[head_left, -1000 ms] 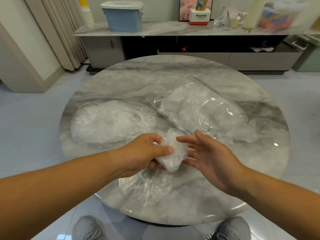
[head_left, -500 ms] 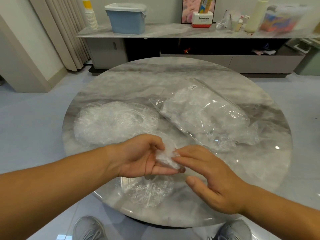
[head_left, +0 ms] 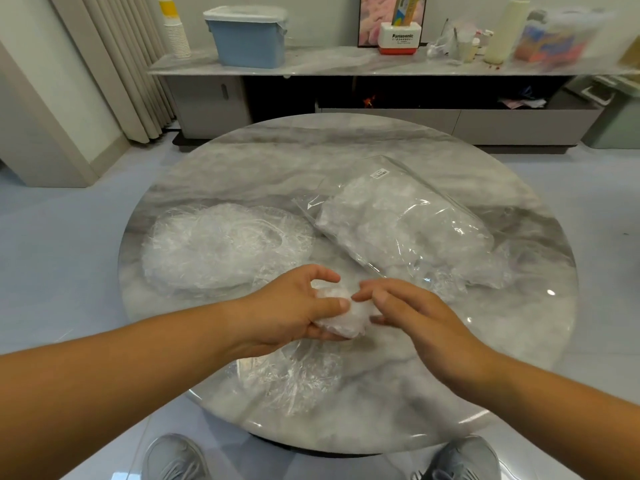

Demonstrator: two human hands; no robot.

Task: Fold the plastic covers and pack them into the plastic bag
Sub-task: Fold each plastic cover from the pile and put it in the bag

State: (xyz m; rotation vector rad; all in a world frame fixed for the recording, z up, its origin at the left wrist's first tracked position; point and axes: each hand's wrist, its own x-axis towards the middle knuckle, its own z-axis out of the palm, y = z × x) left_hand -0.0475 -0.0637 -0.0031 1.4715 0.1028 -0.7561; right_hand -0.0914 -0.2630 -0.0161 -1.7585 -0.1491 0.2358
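Note:
My left hand [head_left: 294, 308] grips a small folded plastic cover [head_left: 341, 315] above the near middle of the round marble table [head_left: 263, 157], thumb across its top. The fingertips of my right hand [head_left: 412, 315] touch the cover's right side, fingers fairly straight. A clear plastic bag [head_left: 405, 220], filled with folded covers, lies at the right with its mouth toward me. A pile of loose, unfolded covers [head_left: 225, 245] sits at the left. One more flat cover [head_left: 294, 379] lies under my hands near the front edge.
A long low cabinet [head_left: 381, 64] stands behind the table with a blue lidded box [head_left: 247, 38], paper cups [head_left: 175, 32] and other items. Curtains [head_left: 114, 64] hang at the far left. My grey shoes [head_left: 173, 459] show below the table edge.
The cover has been pressed into a smaller bundle in my left hand. My right hand moved from beside it to over it, then back to touching its right side.

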